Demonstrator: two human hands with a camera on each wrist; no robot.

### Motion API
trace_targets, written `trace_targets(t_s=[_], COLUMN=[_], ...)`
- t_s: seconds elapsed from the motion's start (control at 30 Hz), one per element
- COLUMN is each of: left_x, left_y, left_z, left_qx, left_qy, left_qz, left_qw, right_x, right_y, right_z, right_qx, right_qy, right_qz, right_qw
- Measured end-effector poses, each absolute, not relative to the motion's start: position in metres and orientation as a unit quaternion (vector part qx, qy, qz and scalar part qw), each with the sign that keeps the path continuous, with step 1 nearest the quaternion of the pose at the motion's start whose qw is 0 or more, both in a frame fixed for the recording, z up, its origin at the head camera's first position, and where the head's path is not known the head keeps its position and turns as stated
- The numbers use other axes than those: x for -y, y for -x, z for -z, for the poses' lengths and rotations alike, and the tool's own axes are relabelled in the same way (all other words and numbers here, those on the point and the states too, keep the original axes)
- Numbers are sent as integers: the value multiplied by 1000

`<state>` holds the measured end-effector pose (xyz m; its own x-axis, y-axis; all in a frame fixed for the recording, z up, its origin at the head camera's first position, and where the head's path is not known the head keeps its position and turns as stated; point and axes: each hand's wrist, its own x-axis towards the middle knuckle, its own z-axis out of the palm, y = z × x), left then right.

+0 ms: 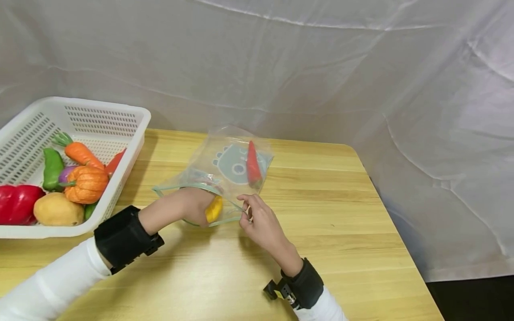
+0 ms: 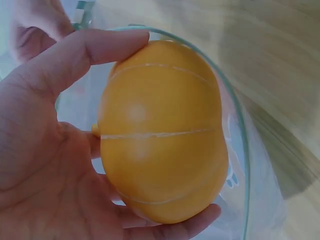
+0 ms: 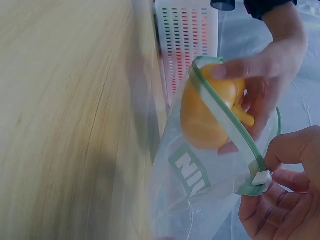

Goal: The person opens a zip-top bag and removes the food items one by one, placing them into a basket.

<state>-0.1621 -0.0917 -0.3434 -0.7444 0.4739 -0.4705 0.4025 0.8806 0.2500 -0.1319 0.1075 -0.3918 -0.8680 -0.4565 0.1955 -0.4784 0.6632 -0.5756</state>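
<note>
My left hand (image 1: 192, 206) grips a yellow toy bell pepper (image 2: 165, 135), its thumb and fingers spread round the sides. The pepper is inside the mouth of a clear zip bag (image 1: 201, 167), with the bag's green rim (image 2: 245, 145) curving round it. At the bag's near right corner, my right hand (image 1: 261, 220) pinches the rim beside a white slider (image 3: 261, 178). Farther in, a red tapered vegetable (image 1: 252, 165) lies within the bag, over a printed pale blue cartoon figure.
On the left stands a white plastic basket (image 1: 142, 129) with a carrot (image 1: 82, 154), a small pumpkin (image 1: 86, 185), a potato (image 1: 58, 209), a green pepper (image 1: 52, 167) and a red bell pepper (image 1: 20, 203). A pale cloth (image 1: 281, 67) hangs behind the wooden table (image 1: 333, 223).
</note>
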Motion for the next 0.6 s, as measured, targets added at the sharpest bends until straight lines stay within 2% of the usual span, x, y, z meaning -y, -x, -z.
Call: trace_targets(t_s=[0.1,0.33,0.6], left_x=[95,102,119], left_y=[158,137,113], left_z=[340,330,323], left_qx=[-932,-946,-946], left_qy=[-236,-237,-242], left_qz=[-63,-68,-107], left_qw=[267,212,184], right_x=[-108,-107,-107], right_y=[132,132,132], right_z=[392,390,390], right_qx=[911,910,912], right_qy=[-258,-259,-255], right_qz=[-321,-323,-322], right_qw=[21,19,21])
